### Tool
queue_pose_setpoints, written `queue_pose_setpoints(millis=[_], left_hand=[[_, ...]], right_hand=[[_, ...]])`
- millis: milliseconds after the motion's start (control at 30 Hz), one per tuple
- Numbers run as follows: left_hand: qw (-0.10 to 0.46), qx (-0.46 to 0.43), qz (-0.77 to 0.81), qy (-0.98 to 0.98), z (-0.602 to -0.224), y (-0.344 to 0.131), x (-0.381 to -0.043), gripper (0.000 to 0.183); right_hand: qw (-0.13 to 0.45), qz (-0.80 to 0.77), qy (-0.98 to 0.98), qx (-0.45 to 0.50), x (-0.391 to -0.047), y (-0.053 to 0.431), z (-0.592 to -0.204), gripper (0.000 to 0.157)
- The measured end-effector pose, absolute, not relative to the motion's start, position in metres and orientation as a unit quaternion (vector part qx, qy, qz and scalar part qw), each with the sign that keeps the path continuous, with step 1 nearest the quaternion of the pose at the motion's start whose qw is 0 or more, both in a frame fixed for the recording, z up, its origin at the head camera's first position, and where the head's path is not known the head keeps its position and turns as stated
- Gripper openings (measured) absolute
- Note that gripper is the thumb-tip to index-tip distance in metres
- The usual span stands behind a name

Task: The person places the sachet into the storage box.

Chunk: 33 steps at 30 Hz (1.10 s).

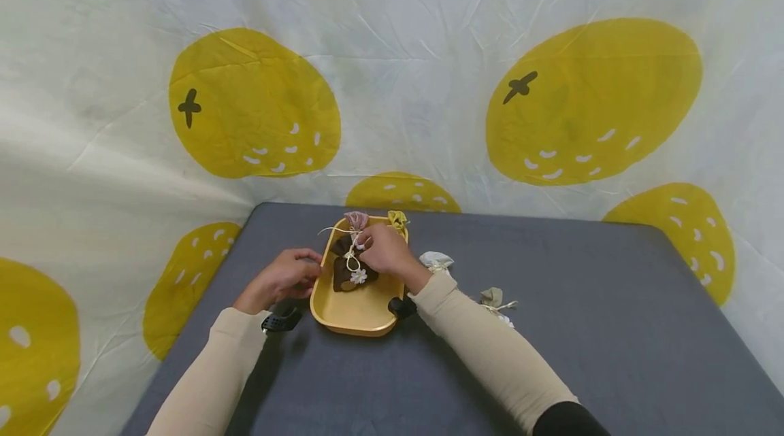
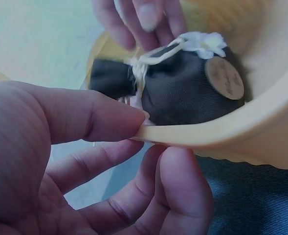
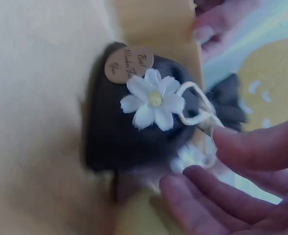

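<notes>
A yellow tray holds a dark drawstring pouch that bears a white flower, a round tag and a cream cord. My left hand pinches the tray's left rim, thumb above and fingers below, as the left wrist view shows. Over the far part of the tray, my right hand has its thumb right at the cord by the pouch's neck, its fingers spread apart from the thumb. A pink pouch and a yellow pouch show at the tray's far end, partly hidden.
On the grey table, a white pouch and a beige pouch lie right of the tray, partly behind my right arm. A white cloth with yellow fruit prints hangs behind the table.
</notes>
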<state>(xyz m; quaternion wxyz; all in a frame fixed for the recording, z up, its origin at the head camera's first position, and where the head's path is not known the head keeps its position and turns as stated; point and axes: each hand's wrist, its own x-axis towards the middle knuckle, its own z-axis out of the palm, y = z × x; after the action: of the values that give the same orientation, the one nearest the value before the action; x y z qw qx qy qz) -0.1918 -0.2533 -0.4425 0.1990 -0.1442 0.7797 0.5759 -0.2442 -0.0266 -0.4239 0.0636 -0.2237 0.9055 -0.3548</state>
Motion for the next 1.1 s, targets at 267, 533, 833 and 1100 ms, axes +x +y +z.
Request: queue_pose_setpoints(millis=[267, 533, 833, 1100], left_hand=[[0.2, -0.131, 0.59, 0.771, -0.441, -0.253, -0.195, 0.032], [0.204, -0.126, 0.593, 0.769, -0.441, -0.254, -0.194, 0.035], [0.209, -0.132, 0.582, 0.775, -0.444, -0.253, -0.192, 0.038], [0.209, -0.134, 0.568, 0.785, -0.446, -0.253, -0.192, 0.038]], right_hand=[[0.095, -0.418, 0.883, -0.193, -0.245, 0.038, -0.388, 0.03], [0.084, -0.432, 0.883, -0.166, -0.228, 0.142, -0.383, 0.038], [0.112, -0.416, 0.896, -0.108, -0.166, 0.231, -0.43, 0.061], [0.163, -0.465, 0.866, -0.083, -0.139, 0.23, -0.473, 0.062]])
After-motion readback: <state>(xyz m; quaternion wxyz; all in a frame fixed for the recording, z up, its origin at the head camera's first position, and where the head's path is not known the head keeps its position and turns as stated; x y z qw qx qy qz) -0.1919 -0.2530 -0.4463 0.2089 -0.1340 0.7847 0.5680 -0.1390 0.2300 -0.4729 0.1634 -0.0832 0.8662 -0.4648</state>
